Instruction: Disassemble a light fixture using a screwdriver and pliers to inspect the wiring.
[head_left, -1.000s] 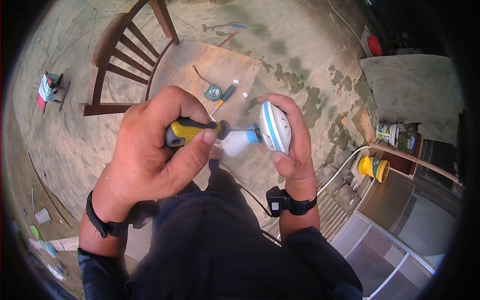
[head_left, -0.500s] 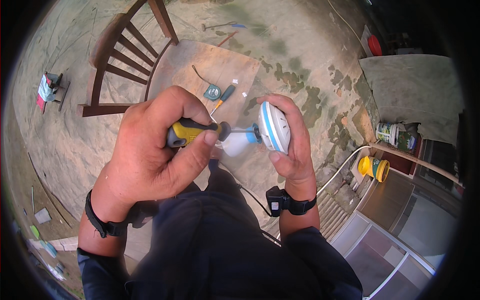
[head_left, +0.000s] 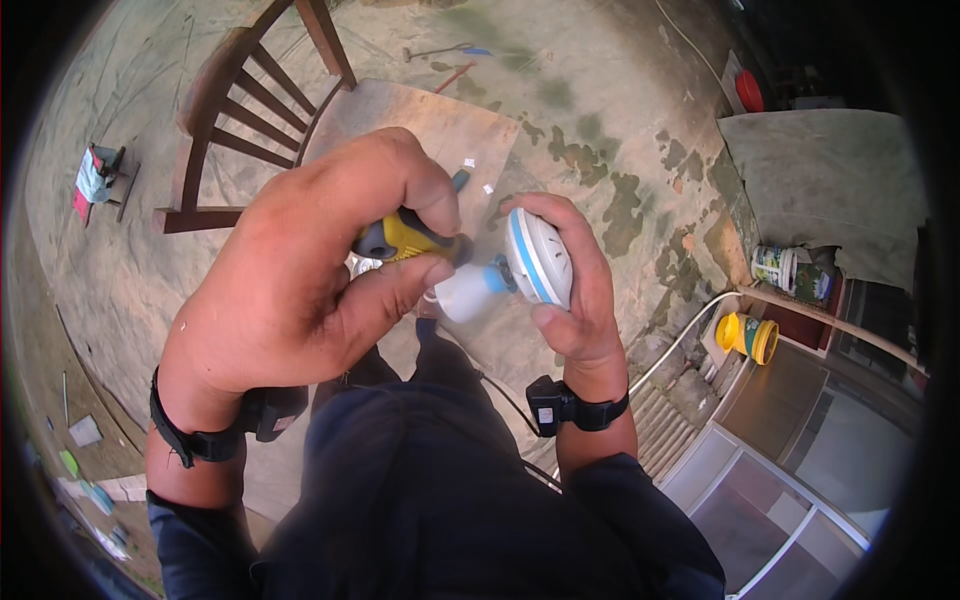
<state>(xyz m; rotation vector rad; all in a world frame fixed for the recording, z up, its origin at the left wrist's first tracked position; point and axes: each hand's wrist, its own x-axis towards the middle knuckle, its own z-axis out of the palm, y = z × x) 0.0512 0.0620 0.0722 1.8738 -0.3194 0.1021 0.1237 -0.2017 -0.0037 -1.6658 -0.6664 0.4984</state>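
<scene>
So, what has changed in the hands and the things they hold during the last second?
Almost nothing. The left hand still grips the yellow-handled screwdriver, its tip at the white and blue round plastic device that the right hand keeps holding. Both sit slightly lower in view.

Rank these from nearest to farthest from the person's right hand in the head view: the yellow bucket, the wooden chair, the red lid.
From the right hand:
1. Yellow bucket, lower right by the white pipe.
2. Red lid, upper right on the floor.
3. Wooden chair, far upper left.

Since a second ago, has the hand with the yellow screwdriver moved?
No. The left hand with the yellow screwdriver sits in the same place against the wooden chair.
</scene>
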